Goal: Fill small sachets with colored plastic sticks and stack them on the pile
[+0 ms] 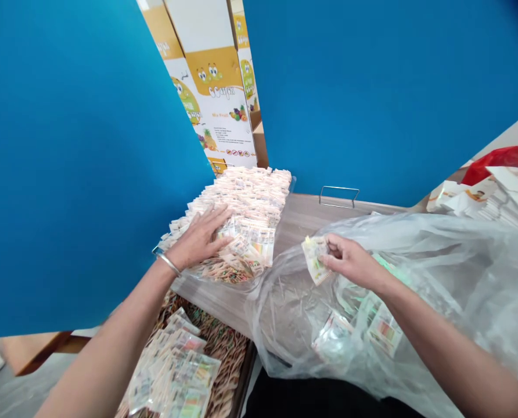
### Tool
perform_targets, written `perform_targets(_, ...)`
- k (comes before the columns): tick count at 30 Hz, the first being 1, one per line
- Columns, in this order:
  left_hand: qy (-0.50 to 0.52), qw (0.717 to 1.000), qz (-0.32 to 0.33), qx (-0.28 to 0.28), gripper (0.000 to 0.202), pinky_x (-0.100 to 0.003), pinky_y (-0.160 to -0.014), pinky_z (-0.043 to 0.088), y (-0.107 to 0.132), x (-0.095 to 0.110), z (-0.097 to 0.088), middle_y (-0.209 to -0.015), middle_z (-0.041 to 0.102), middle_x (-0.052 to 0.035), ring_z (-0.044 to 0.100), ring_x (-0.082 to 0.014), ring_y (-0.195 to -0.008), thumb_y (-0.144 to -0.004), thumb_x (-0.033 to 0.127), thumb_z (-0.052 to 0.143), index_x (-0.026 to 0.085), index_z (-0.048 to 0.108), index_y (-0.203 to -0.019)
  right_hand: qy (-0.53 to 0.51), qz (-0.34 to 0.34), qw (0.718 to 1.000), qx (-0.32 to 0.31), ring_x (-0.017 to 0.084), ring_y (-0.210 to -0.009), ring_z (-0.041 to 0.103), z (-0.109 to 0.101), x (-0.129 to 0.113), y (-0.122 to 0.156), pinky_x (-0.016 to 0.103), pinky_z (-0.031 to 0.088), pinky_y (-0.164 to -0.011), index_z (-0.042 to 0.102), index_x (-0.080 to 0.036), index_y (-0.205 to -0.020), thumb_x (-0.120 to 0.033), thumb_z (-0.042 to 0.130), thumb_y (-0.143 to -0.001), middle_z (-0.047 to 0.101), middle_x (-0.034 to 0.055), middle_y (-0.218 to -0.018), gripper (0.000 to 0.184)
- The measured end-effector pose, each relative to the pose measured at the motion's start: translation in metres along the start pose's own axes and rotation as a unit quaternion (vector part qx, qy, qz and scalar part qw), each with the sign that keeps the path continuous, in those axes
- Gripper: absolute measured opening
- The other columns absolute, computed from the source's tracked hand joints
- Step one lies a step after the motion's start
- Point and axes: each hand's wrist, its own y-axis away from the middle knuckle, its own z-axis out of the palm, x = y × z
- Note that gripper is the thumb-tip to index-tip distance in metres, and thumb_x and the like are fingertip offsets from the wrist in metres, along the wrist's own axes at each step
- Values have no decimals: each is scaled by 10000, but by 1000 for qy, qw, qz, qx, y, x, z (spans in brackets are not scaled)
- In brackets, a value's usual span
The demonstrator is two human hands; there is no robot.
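Wood-grain table (302, 217), reference point for all entries. At its far left: broad heap of small printed sachets (252, 200), judged light, soft-sided and slippery, best taken singly by an edge or corner. Left hand (198, 238) lies on the heap, fingers open and spread flat, gripping nothing; metal bangle (168, 262) on that wrist. Above the table's right half: right hand (350, 260), fingers closed in a pinch on one sachet (315, 260), held by its edge. Clear polythene bag (420, 290), thin and crumpling, spreads over that half with sachets inside; its loose folds may snag. Beyond the table's near left edge: tray (248, 371) of further sachets. Beyond the far edge: printed cartons (211, 75). Open room: bare tabletop between heap and bag, near a wire handle (339, 196).
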Motion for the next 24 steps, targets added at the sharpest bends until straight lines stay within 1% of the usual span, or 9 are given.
perform_targets(2, -18, 999, 12, 39, 570, -628, -1171, 136, -5, 29, -5, -1589, 307, -78, 158, -329, -1493, -932, 399, 461, 272, 369, -1480, -64, 8, 998, 24, 135, -597, 519, 2, -5, -14, 244, 368, -542, 514, -206, -841, -345, 575, -807, 561, -29, -687, 156)
perform_targets(5, -44, 992, 110, 43, 416, -602, -1197, 87, -16, 74, -2, -1515, 439, -50, 181, -312, -1489, -910, 326, 516, 288, 553, -1323, -118, 18, 990, 72, 133, -562, 516, 20, -6, -35, 246, 374, -528, 529, -194, -837, -385, 597, -771, 543, -40, -645, 213)
perform_targets(8, -71, 988, 135, 27, 468, -633, -1184, 101, -30, 96, 10, -1471, 477, -103, 240, -352, -1459, -851, 319, 621, 253, 553, -1309, -130, 42, 981, 137, 122, -525, 471, 45, -1, -49, 237, 335, -504, 490, -206, -757, -409, 583, -753, 485, -63, -580, 224)
perform_targets(10, -81, 989, 122, 10, 418, -665, -1161, 116, -38, 95, 16, -1383, 548, -105, 310, -363, -1416, -834, 296, 641, 256, 586, -1246, -94, 55, 975, 193, 113, -518, 412, 59, 4, -55, 231, 281, -496, 444, -217, -687, -411, 576, -749, 428, -73, -545, 242)
perform_targets(13, -91, 989, 113, -33, 151, -669, -1143, 129, -44, 81, 15, -1112, 652, -64, 480, -311, -1248, -851, 262, 612, 251, 653, -996, -57, 54, 968, 238, 114, -546, 378, 72, 8, -59, 232, 254, -513, 449, -212, -679, -394, 563, -777, 415, -69, -559, 236)
perform_targets(15, -101, 989, 94, -47, 56, -654, -1124, 175, -43, 71, 11, -998, 644, -53, 535, -278, -1114, -854, 268, 608, 229, 638, -880, -60, 35, 970, 232, 119, -572, 413, 80, 4, -62, 231, 279, -533, 483, -203, -730, -378, 556, -805, 474, -56, -604, 203)
perform_targets(17, -107, 990, 76, -50, 66, -643, -1097, 219, -41, 64, 7, -958, 626, -50, 541, -268, -1043, -845, 286, 622, 220, 621, -836, -46, 7, 976, 215, 125, -601, 451, 91, -5, -65, 231, 298, -556, 499, -201, -777, -359, 561, -825, 527, -42, -654, 177)
perform_targets(21, -98, 992, 60, -48, 86, -623, -1082, 238, -35, 56, 4, -963, 612, -51, 530, -273, -1048, -826, 297, 638, 222, 602, -848, 54, -36, 981, 181, 141, -616, 451, 114, -29, -75, 250, 287, -589, 517, -204, -834, -325, 558, -861, 516, -34, -666, 131)
perform_targets(24, -72, 996, 37, -40, 118, -611, -1087, 239, -32, 51, 4, -1002, 614, -55, 527, -276, -1082, -811, 302, 649, 224, 589, -878, 86, -74, 985, 132, 150, -634, 459, 123, -34, -81, 256, 290, -604, 530, -206, -897, -304, 552, -868, 524, -29, -691, 104)
